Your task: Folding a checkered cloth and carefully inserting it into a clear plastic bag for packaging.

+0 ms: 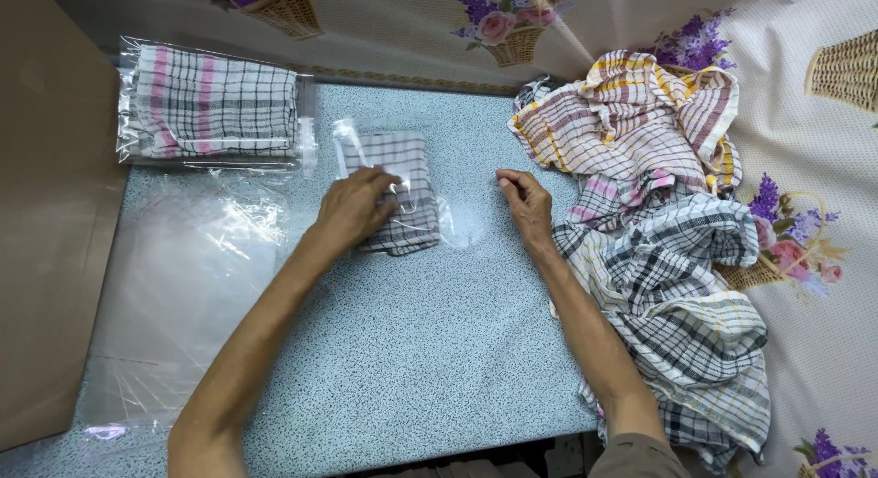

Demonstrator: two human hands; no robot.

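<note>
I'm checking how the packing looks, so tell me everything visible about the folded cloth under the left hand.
The folded cloth is a small, soft-looking checked textile, grey and dark lines on white, folded into a compact rectangle. It lies flat on the speckled table, partly inside a clear plastic bag whose loose end reaches toward the right hand. The left hand presses on its near left part.

Clear bagged cloths [215,103], perhaps stacked, far-left.
</note>
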